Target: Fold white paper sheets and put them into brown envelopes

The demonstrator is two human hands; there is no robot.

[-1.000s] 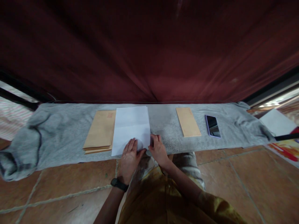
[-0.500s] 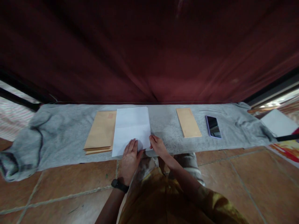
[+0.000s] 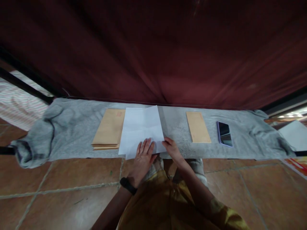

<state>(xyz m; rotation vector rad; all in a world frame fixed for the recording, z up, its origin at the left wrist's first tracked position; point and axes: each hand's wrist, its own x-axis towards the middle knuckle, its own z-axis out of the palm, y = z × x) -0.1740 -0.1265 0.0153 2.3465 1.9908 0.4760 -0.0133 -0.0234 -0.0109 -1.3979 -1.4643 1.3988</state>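
Left hand (image 3: 144, 157) flat on white paper (image 3: 141, 124), fingers slightly spread. Right hand (image 3: 171, 149) pinching paper's right edge. Brown envelopes (image 3: 109, 127) just left; single envelope (image 3: 198, 127), phone (image 3: 224, 134) farther right.

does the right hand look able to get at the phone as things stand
Probably yes, once the right hand frees itself from the edge of the white paper it seems to pinch: the phone lies uncovered, and the single envelope between them lies flat.

Premises appear domestic: terracotta floor tiles (image 3: 88, 174) below the left hand (image 3: 143, 159), a maroon drape (image 3: 155, 64) beyond it, grey cloth (image 3: 74, 127) beneath it, striped fabric (image 3: 20, 97) well to its left.
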